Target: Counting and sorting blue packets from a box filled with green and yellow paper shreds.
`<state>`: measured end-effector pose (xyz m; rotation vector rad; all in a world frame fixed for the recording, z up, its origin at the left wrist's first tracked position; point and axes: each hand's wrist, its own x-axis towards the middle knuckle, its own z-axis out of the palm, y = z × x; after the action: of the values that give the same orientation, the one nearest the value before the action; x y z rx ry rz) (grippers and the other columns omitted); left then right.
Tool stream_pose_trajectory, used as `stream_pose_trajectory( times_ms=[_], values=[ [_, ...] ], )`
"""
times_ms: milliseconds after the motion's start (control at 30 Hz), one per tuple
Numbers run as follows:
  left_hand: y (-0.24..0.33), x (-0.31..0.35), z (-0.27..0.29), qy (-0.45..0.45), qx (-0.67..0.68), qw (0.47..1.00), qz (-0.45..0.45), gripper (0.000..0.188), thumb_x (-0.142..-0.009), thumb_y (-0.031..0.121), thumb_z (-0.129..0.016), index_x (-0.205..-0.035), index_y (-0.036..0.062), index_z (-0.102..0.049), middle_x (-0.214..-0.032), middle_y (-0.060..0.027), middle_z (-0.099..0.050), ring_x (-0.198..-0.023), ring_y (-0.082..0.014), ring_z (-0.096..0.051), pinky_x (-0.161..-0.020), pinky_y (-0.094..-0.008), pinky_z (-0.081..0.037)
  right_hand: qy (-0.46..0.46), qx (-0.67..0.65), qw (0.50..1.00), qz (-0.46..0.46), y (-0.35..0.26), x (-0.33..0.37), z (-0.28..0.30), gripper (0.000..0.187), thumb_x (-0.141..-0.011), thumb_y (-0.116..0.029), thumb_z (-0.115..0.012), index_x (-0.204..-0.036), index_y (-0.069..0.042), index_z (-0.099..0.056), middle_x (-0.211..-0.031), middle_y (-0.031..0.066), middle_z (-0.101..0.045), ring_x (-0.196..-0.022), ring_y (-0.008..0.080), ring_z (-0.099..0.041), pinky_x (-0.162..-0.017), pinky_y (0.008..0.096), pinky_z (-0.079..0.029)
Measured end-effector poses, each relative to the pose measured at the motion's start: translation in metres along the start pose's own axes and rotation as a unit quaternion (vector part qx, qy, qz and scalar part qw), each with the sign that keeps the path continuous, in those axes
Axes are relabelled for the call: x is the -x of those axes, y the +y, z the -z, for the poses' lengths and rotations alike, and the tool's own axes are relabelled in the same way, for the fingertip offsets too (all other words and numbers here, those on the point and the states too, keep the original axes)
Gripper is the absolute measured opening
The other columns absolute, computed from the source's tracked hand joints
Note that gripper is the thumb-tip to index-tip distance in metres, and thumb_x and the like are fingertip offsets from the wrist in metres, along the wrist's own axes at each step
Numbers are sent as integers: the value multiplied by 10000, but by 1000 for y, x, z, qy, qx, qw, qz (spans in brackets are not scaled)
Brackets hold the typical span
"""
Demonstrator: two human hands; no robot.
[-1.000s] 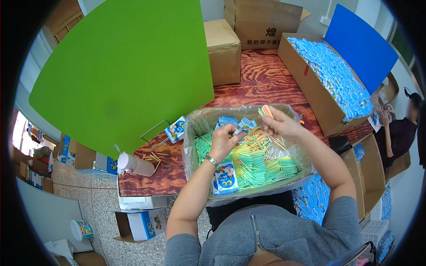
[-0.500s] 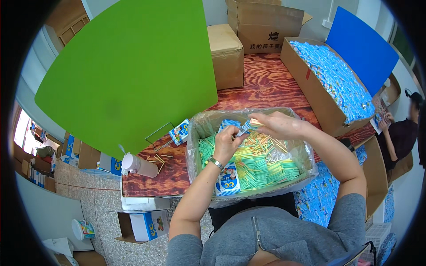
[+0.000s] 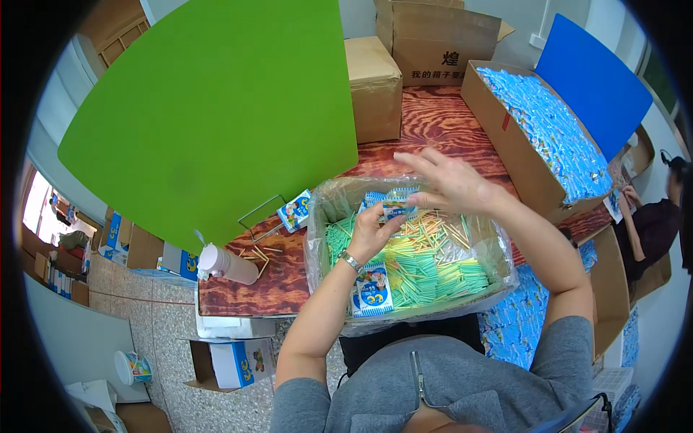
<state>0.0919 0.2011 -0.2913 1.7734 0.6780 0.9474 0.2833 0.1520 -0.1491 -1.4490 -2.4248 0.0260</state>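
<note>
My left hand point(image 3: 370, 232) pinches a small blue-and-white packet point(image 3: 395, 209) above a plastic-lined cardboard box. With fingers spread, my right hand point(image 3: 458, 186) is raised just right of the packet, its thumb close to the packet's edge; whether they touch I cannot tell. Green, yellow and orange thin sticks point(image 3: 415, 281) fill much of the box, whose clear liner point(image 3: 507, 278) hangs over the rim. Another blue-and-white packet point(image 3: 372, 290) lies on the sticks by my left wrist. More packets point(image 3: 375, 197) are at the far side, partly hidden behind my hands.
Left of the box, a packet point(image 3: 295, 211) rests by a wire stand point(image 3: 260, 211), near loose sticks and a pink bottle point(image 3: 229, 265). A green board point(image 3: 209, 123) rises behind. A carton of blue packets point(image 3: 545, 130) stands far right; a person point(image 3: 650, 224) sits beyond.
My right hand has lifted away from the packet and its fingers have spread. The packet in my left hand has turned, and the sticks seen at its top no longer show.
</note>
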Motion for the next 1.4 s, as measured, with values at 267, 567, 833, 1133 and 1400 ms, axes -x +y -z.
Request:
stream_pose_trajectory(
  times_ms=[267, 567, 833, 1133, 1400],
  values=[
    [-2, -8, 41, 65, 108, 992, -5, 407, -802, -3, -630, -1202, 19, -555, -1085, -75, -654, -978, -134, -605, -831, -284, -509, 64, -221, 972, -56, 11, 4, -110, 157, -850, -200, -651, -951, -87, -612, -890, 133, -655, -820, 332, -640, -692, 428, -505],
    [-17, -12, 43, 227, 132, 964, 50, 125, -900, 45, -601, -1017, 7, -623, -878, -29, -658, -738, -76, -615, -663, -215, -514, 174, -48, 983, -41, -16, 5, -142, 266, -819, -205, -696, -1038, -113, -576, -1007, 96, -555, -770, 306, -641, -609, 402, -546],
    [-22, -13, 39, 220, 144, 963, 59, 127, -907, 60, -611, -1023, 11, -627, -894, -35, -670, -738, -75, -616, -661, -212, -515, -212, -110, 967, -88, -42, 19, -180, 350, -842, -382, -649, -927, -47, -595, -946, 167, -648, -833, 363, -655, -710, 479, -526],
    [-21, -9, 35, 172, 152, 972, 48, 149, -909, 55, -606, -1048, 6, -624, -903, -46, -680, -733, -74, -617, -650, -214, -518, -151, -48, 986, 48, -37, 34, -167, 145, -777, -142, -588, -897, -62, -576, -788, 121, -653, -717, 342, -663, -583, 470, -511],
    [-19, -9, 27, 124, 132, 982, 48, 160, -910, 45, -591, -1059, -8, -618, -902, -55, -683, -725, -71, -613, -645, -216, -523, -62, -31, 990, 123, -39, 41, -173, 210, -796, -172, -626, -945, -81, -510, -809, 113, -604, -757, 275, -658, -560, 395, -521]
  ],
)
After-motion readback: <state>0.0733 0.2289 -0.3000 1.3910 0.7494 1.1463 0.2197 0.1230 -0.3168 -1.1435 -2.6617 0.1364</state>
